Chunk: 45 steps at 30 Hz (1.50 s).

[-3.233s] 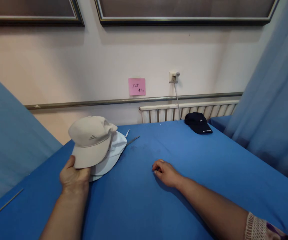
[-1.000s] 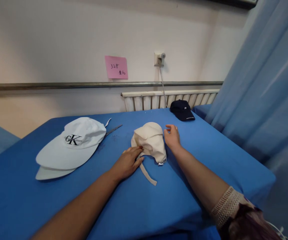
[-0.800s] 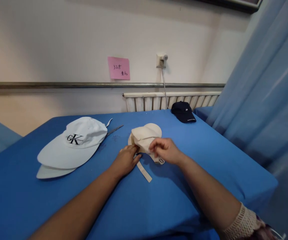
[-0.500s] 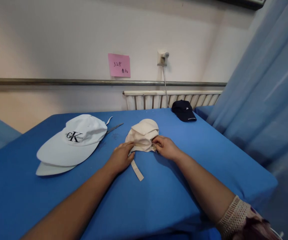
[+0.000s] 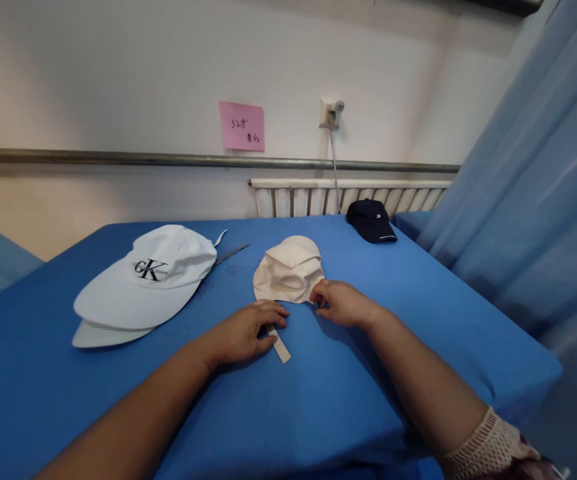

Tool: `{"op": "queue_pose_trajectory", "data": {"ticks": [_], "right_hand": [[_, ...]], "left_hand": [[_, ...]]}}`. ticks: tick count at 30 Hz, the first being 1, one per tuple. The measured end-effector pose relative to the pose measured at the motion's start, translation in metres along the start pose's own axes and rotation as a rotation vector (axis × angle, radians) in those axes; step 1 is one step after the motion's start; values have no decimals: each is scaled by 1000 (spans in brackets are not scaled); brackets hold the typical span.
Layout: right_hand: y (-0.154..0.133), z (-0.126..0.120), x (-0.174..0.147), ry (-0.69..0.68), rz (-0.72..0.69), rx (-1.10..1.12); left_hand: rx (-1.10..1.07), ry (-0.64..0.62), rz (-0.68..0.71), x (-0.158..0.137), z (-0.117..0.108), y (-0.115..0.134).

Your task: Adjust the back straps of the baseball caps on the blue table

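Observation:
A beige baseball cap (image 5: 293, 267) lies on the blue-covered table in front of me, its opening and back edge turned towards me. A loose beige strap (image 5: 281, 347) sticks out from it across the cover. Over this strap rests my left hand (image 5: 243, 332), fingers stretched out and thumb apart from them, near the cap's left lower edge. At the right lower edge of the cap, the fingers of my right hand (image 5: 343, 303) are pinched on the fabric. What lies under its fingertips is mostly hidden.
Stacked white caps (image 5: 148, 273) with black letters lie at the left, straps trailing behind. A black cap (image 5: 371, 220) sits at the far right corner. Beyond the blue table cover (image 5: 248, 407) are a radiator (image 5: 313, 200) and a wall rail; a blue curtain (image 5: 528, 167) hangs at right.
My left hand has come off the cap's left edge and moved right and nearer, onto the strap. My right hand has shifted slightly right and down along the cap's edge.

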State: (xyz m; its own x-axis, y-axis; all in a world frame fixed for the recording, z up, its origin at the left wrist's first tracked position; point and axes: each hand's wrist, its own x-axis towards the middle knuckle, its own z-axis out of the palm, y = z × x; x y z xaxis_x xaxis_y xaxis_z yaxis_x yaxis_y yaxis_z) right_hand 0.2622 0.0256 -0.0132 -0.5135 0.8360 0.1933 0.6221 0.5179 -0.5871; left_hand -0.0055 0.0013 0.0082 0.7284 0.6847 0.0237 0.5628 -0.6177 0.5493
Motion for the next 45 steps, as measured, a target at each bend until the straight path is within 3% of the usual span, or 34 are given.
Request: {"op": "queue_pose_trajectory", "data": {"ticks": [4,10,12,18,20,28,35,39,45], "right_hand": [[6,7,3,-22,52,94],[17,17,8,-55,136,686],[17,18,9,-63,128,725],[2,9,1,12,68,40],[-4,6,-2,3,68,-84],[-9,12,0,-37,95,-281],[-22,11,-1,-38,64,-312],[-36,7,-3,-103,74,-366],[-42,10,-1,-148,50,-519]], "left_hand": [[-2,-18,-3,-1,1,-3],[-52,-58,11,-3,-2,-4],[-57,-55,12,-2,-1,-4],[-48,-28,2,-1,1,-2],[-23,-7,-5,0,2,-2],[125,61,-32,5,10,-1],[136,131,-79,10,16,0],[14,201,-198,13,19,-2],[-207,279,-227,17,27,-4]]}}
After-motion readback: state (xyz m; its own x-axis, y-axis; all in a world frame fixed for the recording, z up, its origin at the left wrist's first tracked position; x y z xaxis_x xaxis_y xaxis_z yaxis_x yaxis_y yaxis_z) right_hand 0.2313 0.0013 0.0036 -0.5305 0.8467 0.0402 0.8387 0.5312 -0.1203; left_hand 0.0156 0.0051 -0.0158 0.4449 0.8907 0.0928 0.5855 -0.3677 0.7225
